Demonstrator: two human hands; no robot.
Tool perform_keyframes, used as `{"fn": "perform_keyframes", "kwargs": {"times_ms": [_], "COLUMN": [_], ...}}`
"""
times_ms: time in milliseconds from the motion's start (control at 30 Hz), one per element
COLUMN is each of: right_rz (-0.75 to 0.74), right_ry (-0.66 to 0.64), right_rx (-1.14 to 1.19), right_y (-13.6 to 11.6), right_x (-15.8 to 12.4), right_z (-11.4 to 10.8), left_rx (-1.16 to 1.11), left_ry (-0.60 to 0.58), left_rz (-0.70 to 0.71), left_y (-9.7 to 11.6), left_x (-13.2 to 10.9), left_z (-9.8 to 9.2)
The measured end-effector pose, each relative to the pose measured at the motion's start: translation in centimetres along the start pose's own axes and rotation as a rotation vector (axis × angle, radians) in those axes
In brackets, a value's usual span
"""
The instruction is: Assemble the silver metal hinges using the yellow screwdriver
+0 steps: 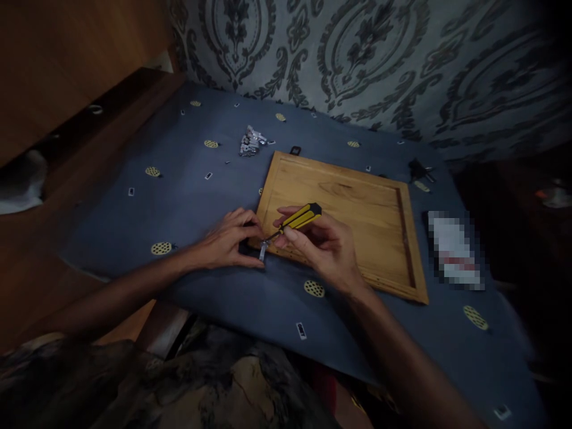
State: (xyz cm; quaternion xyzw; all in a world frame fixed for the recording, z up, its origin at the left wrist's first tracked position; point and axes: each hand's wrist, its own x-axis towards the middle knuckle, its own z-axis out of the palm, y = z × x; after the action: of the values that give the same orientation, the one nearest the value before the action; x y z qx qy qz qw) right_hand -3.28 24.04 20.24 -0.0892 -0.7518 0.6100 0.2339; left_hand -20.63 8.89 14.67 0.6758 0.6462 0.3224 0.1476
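A wooden panel with a raised frame lies flat on the blue cloth. At its near left corner, my left hand holds a small metal hinge between thumb and fingers. My right hand is closed around a yellow and black screwdriver. The screwdriver slants down to the left, and its tip meets the hinge. Whether a screw sits under the tip is too small to tell.
Several metal hinges lie in a pile behind the panel, with a small black piece nearby. To the right are a dark object and a blurred white packet. A patterned wall stands at the back, wooden furniture at the left.
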Motion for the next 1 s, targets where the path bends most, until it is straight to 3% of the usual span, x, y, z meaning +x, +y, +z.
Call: {"fn": "perform_keyframes", "kwargs": {"times_ms": [133,367,567,1000], "right_rz": [-0.038,-0.122,-0.050,-0.076], "right_ry": [-0.003,0.173,0.146,0.147], "right_rx": [0.015,0.023,-0.001,-0.043], "right_y": [0.4,0.4,0.4,1.2], "right_x": [-0.1,-0.5,-0.4,-0.3], "right_z": [0.2,0.4,0.4,0.4], "left_rx": [-0.004,0.005,0.005,0.008], "left_ry": [-0.004,-0.018,-0.009,-0.017], "left_rz": [-0.006,-0.004,-0.019,-0.008], "left_y": [0.1,0.0,-0.1,0.0], "left_x": [0.0,0.0,0.0,0.0], "left_z": [0.0,0.0,0.1,-0.1]}}
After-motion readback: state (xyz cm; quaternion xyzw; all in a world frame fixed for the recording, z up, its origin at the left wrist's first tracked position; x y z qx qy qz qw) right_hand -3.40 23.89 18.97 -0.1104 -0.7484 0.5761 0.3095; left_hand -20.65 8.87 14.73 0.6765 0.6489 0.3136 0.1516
